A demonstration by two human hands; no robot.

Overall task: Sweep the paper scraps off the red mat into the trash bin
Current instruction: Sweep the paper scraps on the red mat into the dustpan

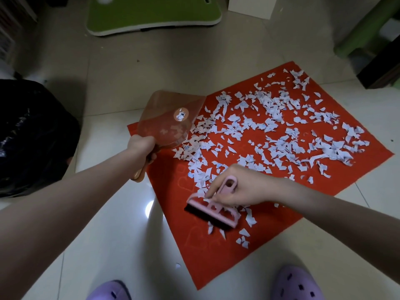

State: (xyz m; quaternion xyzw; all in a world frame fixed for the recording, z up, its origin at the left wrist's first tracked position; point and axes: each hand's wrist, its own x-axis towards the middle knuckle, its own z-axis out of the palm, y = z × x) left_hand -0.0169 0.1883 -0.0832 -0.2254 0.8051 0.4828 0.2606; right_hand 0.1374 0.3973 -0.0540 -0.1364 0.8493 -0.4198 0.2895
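A red mat (255,191) lies on the tiled floor, strewn with white paper scraps (281,131). My left hand (141,146) grips the orange handle of a translucent orange dustpan (171,118), held tilted above the mat's left corner; a few scraps show through it. My right hand (236,189) holds a pink hand brush (213,211) by its handle, bristles down on the mat's near part among scraps. A trash bin lined with a black bag (32,137) stands at the left.
A green lap tray (151,16) lies on the floor at the back. A white box (251,6) and green and dark furniture (368,40) stand at the back right. My feet in purple slippers (298,282) are at the bottom edge.
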